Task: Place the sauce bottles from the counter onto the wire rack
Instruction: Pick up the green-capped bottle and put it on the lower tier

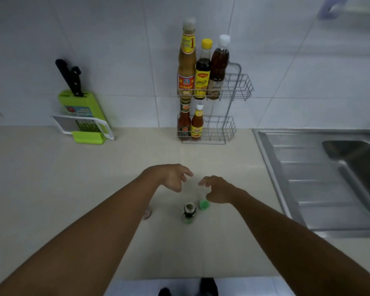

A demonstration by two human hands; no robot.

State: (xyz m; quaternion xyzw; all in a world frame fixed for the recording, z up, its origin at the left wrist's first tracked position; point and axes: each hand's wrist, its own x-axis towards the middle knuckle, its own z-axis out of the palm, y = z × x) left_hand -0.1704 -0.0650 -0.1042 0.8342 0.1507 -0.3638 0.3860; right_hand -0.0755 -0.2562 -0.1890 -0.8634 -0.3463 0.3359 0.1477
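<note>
A two-tier wire rack [239, 86] stands against the tiled wall. Its upper tier holds three tall sauce bottles [203, 79]; the lower tier holds two small red sauce bottles [190, 124]. On the counter [51, 189] stands a small dark bottle [189, 212] seen from above, with no cap on it. A green cap [204, 204] lies just to its right. My left hand [175, 177] and my right hand [217, 190] hover over the counter just beyond the bottle, fingers apart, holding nothing. A small pale object [147, 214] peeks out under my left forearm.
A green knife block [81, 116] with black-handled knives and a grater stands at the back left. A steel sink [329, 167] with a ribbed drainboard fills the right side. The right halves of both rack tiers hold nothing.
</note>
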